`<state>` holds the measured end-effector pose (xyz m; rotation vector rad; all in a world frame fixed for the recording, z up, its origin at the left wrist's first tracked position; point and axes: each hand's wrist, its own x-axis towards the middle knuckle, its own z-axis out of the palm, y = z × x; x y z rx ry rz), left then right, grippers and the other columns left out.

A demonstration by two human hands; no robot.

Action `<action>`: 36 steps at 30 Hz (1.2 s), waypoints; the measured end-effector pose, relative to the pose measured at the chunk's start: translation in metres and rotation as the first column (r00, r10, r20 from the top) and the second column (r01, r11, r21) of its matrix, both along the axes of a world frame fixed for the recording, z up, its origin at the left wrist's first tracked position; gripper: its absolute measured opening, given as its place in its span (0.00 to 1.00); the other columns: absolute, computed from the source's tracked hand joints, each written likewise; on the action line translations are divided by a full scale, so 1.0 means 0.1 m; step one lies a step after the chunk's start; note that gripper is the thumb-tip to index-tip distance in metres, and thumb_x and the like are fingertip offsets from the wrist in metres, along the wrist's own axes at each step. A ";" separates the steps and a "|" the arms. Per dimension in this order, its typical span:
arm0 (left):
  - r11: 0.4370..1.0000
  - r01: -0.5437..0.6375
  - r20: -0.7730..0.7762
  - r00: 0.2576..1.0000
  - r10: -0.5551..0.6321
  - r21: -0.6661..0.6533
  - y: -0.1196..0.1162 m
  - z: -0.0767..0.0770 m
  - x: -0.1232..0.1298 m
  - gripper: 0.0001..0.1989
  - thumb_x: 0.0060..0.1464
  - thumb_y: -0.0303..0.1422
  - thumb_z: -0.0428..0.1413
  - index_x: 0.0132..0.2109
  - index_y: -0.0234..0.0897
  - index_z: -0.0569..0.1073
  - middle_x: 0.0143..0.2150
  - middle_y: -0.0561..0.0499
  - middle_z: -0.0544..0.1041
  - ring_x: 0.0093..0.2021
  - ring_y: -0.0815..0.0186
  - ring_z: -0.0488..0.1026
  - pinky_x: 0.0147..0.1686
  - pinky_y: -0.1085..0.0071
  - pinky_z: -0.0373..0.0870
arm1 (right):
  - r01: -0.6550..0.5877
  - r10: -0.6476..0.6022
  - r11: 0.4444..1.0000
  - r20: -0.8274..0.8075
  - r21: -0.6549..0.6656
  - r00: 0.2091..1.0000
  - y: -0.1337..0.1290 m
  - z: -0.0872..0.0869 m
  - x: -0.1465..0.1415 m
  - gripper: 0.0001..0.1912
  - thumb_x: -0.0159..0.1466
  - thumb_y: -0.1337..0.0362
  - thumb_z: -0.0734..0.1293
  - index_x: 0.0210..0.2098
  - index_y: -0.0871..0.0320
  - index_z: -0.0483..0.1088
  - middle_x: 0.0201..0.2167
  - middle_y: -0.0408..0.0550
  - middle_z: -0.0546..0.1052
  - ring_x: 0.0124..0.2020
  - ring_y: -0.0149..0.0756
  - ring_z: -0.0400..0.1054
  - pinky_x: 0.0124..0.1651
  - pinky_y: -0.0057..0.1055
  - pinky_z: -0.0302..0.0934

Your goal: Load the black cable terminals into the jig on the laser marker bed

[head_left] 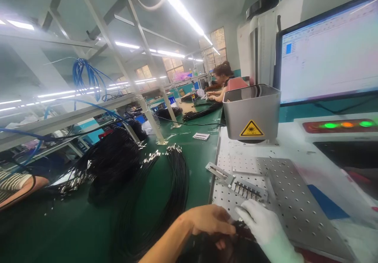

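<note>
At the front edge of the perforated metal plate, my bare left hand (211, 221) is curled around black cables (243, 231). My right hand (261, 223), in a white glove, closes on the same cables from the other side; its fingertips partly hide their ends. Just beyond the right fingers lies a metal slotted fixture (246, 190) with several small connector ends in a row. It rests tilted on the perforated plate (223, 194). Below my hands the cables run down into a dark, blurred area.
A grey laser head (251, 113) hangs over the plate, beside a monitor (330, 54). Cable bundles (178, 172) and a dark cable heap (115, 160) cover parts of the green table (201, 149), where a small white fixture (201, 136) lies. Another person (224, 80) sits further back; a co-worker's arm (29, 184) shows left.
</note>
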<state>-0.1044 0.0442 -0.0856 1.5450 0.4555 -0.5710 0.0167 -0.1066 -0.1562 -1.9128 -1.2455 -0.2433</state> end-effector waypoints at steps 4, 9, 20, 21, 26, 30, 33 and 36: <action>0.990 0.095 -0.005 0.995 -0.095 0.103 0.06 0.09 -0.19 0.25 0.45 0.56 0.60 0.29 0.35 0.72 0.30 0.48 0.76 0.21 0.72 0.64 0.22 0.71 0.60 | -0.025 0.017 0.998 -0.129 -0.060 0.991 0.00 -0.11 0.02 0.25 0.70 0.46 0.52 0.28 0.52 0.68 0.28 0.43 0.74 0.29 0.34 0.69 0.32 0.28 0.60; 0.964 -0.037 0.137 0.991 0.000 0.265 -0.13 0.26 0.00 0.22 0.53 0.52 0.53 0.26 0.36 0.67 0.26 0.51 0.73 0.18 0.75 0.58 0.18 0.74 0.50 | 0.048 -0.041 0.999 -0.227 0.023 0.973 0.07 -0.02 -0.01 0.31 0.68 0.39 0.49 0.28 0.52 0.70 0.26 0.42 0.75 0.26 0.35 0.69 0.29 0.29 0.61; 0.864 -0.275 0.376 0.920 0.109 0.421 -0.42 0.04 0.29 0.18 0.61 0.45 0.43 0.29 0.38 0.64 0.20 0.56 0.64 0.19 0.70 0.62 0.22 0.72 0.58 | 0.102 -0.099 0.995 -0.132 0.013 0.986 0.18 0.06 0.14 0.34 0.68 0.39 0.45 0.28 0.53 0.69 0.24 0.43 0.74 0.24 0.35 0.69 0.27 0.29 0.59; 0.861 -0.289 0.376 0.918 0.126 0.418 -0.42 0.02 0.29 0.19 0.61 0.45 0.42 0.29 0.38 0.64 0.19 0.56 0.63 0.19 0.70 0.63 0.21 0.72 0.59 | 0.121 -0.117 0.992 -0.118 0.026 0.986 0.18 0.06 0.13 0.34 0.68 0.39 0.45 0.28 0.53 0.70 0.24 0.44 0.75 0.24 0.36 0.70 0.27 0.29 0.59; 0.962 -0.066 0.137 0.990 0.030 0.265 -0.20 0.12 0.17 0.20 0.53 0.50 0.55 0.35 0.36 0.67 0.29 0.53 0.73 0.18 0.73 0.64 0.19 0.73 0.58 | 0.114 -0.114 0.988 0.002 0.102 0.993 0.18 0.12 0.15 0.31 0.70 0.43 0.48 0.26 0.54 0.68 0.21 0.41 0.73 0.21 0.33 0.68 0.24 0.28 0.56; 0.991 0.108 -0.037 0.994 -0.106 0.077 0.02 0.31 0.09 0.25 0.44 0.54 0.62 0.31 0.35 0.70 0.30 0.52 0.74 0.16 0.78 0.54 0.17 0.73 0.46 | 0.116 -0.131 0.970 0.057 0.212 0.990 0.21 0.21 0.16 0.26 0.72 0.48 0.52 0.25 0.55 0.66 0.21 0.39 0.70 0.21 0.30 0.66 0.26 0.27 0.56; 0.985 0.121 -0.079 0.991 -0.112 0.124 0.11 0.57 0.19 0.24 0.44 0.53 0.62 0.28 0.35 0.70 0.25 0.54 0.72 0.17 0.78 0.48 0.17 0.72 0.40 | 0.195 -0.215 0.915 0.017 0.355 0.977 0.24 0.33 0.14 0.23 0.72 0.51 0.53 0.29 0.55 0.68 0.24 0.41 0.74 0.24 0.30 0.68 0.29 0.25 0.58; 0.970 0.151 -0.070 0.988 -0.140 0.191 0.14 0.81 0.33 0.22 0.46 0.50 0.62 0.27 0.35 0.69 0.26 0.52 0.74 0.17 0.78 0.48 0.17 0.71 0.38 | 0.311 -0.322 0.847 -0.049 0.432 0.945 0.28 0.45 0.13 0.24 0.73 0.52 0.52 0.31 0.57 0.70 0.25 0.42 0.75 0.24 0.31 0.68 0.29 0.26 0.58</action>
